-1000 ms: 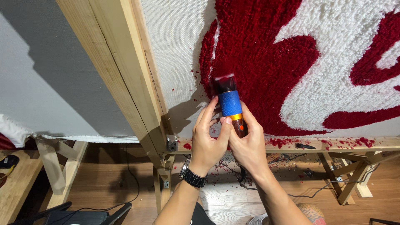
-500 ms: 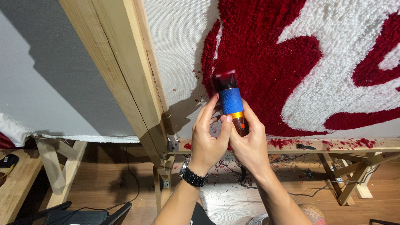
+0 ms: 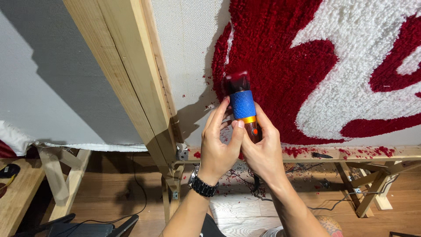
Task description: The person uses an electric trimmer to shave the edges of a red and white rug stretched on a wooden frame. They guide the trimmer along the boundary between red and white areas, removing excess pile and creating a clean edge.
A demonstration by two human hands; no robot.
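A hand-held trimmer [image 3: 242, 104] with a blue grip band, an orange ring and a dark red body is pressed head-first against the red pile of a tufted rug [image 3: 280, 57]. My right hand [image 3: 263, 151] wraps the lower body of the trimmer. My left hand [image 3: 217, 147] holds it from the left, fingertips on the blue band, with a dark wristwatch [image 3: 202, 186] on the wrist. The rug has red and white tufted areas on pale backing cloth stretched over a wooden frame [image 3: 127, 74].
Red yarn clippings lie on the frame's lower rail [image 3: 351, 152] and on the wooden floor beneath it. Wooden frame legs [image 3: 372, 193] stand at right, another leg at left [image 3: 59, 180]. A black cable [image 3: 136, 188] trails across the floor. A grey wall is at left.
The trimmer head has shifted slightly up along the red pile's left edge. Both hands keep the same hold.
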